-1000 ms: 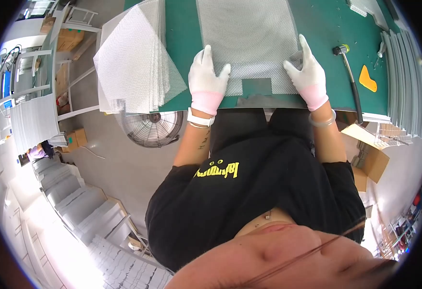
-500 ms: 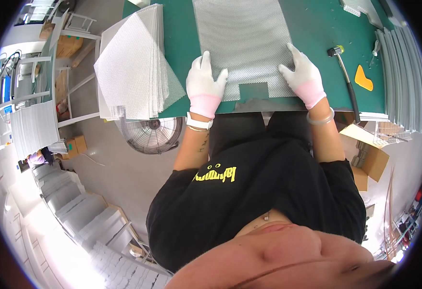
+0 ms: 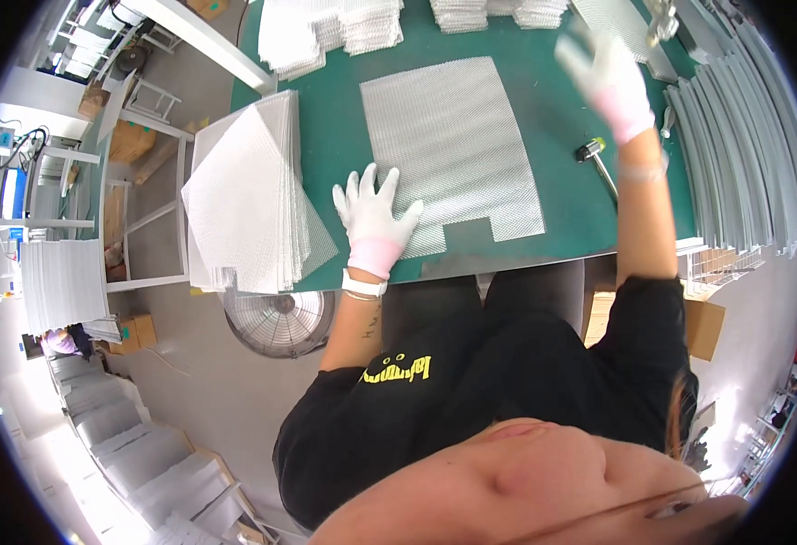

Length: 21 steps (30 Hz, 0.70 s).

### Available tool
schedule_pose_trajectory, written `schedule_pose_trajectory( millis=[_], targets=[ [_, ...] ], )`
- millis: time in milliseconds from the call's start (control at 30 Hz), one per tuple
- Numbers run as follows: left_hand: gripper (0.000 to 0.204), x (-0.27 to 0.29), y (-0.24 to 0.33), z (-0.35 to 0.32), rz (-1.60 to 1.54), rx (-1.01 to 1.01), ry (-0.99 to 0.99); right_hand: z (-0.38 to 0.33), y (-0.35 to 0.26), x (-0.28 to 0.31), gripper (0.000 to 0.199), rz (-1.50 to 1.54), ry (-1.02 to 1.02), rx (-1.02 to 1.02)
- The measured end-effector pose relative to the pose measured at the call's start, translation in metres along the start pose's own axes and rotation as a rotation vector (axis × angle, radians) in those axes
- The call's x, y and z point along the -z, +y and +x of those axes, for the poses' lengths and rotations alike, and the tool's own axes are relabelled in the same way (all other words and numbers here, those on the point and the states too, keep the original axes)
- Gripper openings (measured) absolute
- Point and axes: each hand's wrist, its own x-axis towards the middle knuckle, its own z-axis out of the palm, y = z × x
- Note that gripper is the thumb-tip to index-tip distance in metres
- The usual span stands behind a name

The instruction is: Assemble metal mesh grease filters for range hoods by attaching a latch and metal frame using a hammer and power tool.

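A silver metal mesh sheet [image 3: 453,145] with a rectangular notch in its near edge lies flat on the green table [image 3: 330,109]. My left hand [image 3: 373,222], in a white glove with a pink cuff, rests open with fingers spread over the sheet's near left edge. Up at the back right, my right hand [image 3: 609,86] is raised and smeared by motion. Its thumb stands apart from the fingers, and no object shows in it. A mallet [image 3: 591,151] lies below that hand, its handle partly covered by my forearm. Near the wrist is a small screwdriver [image 3: 667,123].
To the left stands a fanned stack of mesh sheets [image 3: 244,191]. Cut mesh stacks [image 3: 371,27] line the far edge, beside another mesh piece [image 3: 612,23] and a metal fixture [image 3: 662,23]. Long grey panels [image 3: 744,136] fill the right side. A floor fan [image 3: 280,322] sits below the table.
My right hand has left the sheet and swung up to the far right. My left hand remains at the sheet's left edge, fingers more spread. More of the table's far side shows.
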Motion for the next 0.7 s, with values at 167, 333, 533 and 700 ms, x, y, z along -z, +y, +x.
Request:
schedule_pose_trajectory(
  millis=[167, 333, 533, 700],
  targets=[
    [0.068, 0.005, 0.032, 0.02, 0.06, -0.04, 0.007, 0.184, 0.109, -0.002, 0.057, -0.442, 0.277, -0.127],
    [0.082, 0.019, 0.038, 0.001, 0.037, 0.014, 0.172, 0.186, 0.045, 0.012, 0.052, -0.488, -0.077, -0.071],
    [0.085, 0.027, 0.051, -0.015, -0.082, -0.065, 0.277, 0.201, 0.045, 0.039, 0.038, -0.159, 0.452, -0.032],
    [0.079, 0.021, 0.054, -0.017, -0.255, -0.133, 0.264, 0.241, 0.111, 0.025, 0.025, 1.489, 0.385, 0.221]
  ],
)
